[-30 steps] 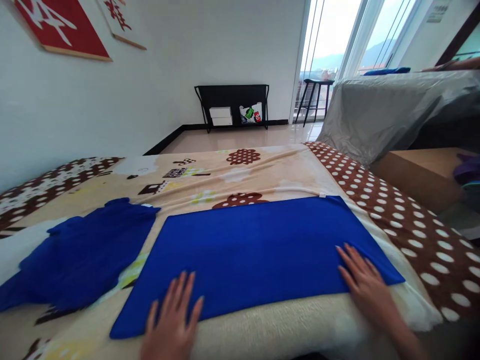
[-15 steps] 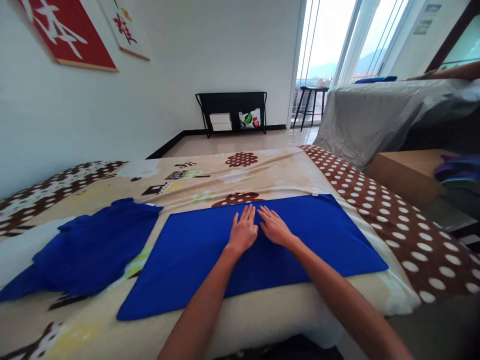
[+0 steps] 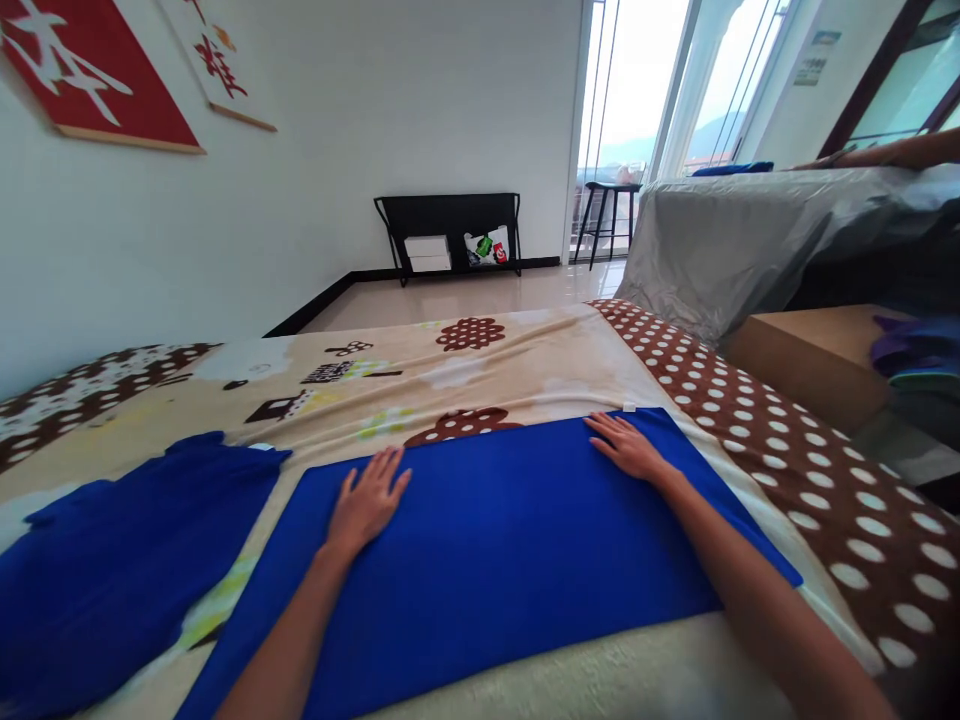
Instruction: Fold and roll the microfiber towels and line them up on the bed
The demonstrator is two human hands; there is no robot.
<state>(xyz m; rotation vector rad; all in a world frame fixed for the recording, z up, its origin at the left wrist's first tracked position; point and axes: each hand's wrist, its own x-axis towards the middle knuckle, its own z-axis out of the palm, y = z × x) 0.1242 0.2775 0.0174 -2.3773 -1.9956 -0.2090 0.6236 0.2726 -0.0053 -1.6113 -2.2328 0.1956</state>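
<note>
A blue cloth (image 3: 510,530), shaped like a wide flat panel, lies spread on the patterned blanket (image 3: 540,345). On its left part, close to the far edge, my left hand (image 3: 367,502) rests flat with fingers spread. My right hand (image 3: 624,446) lies flat near the far right edge, beside a small white tag (image 3: 628,408). Both hands touch the cloth without gripping it. To the left is a crumpled blue garment (image 3: 142,560), apart from both hands. My forearms cover parts of the cloth's near side.
A brown polka-dot border (image 3: 750,430) runs down the blanket's right side. Beyond it stand a cardboard-coloured box (image 3: 810,340) and a plastic-covered table (image 3: 705,240), where another person's arm (image 3: 900,153) rests near a blue item (image 3: 735,169). A black rack (image 3: 450,215) is by the far wall.
My hands have moved apart from the middle of the blue cloth, the left one to the left and the right one to the right. The view has shifted slightly.
</note>
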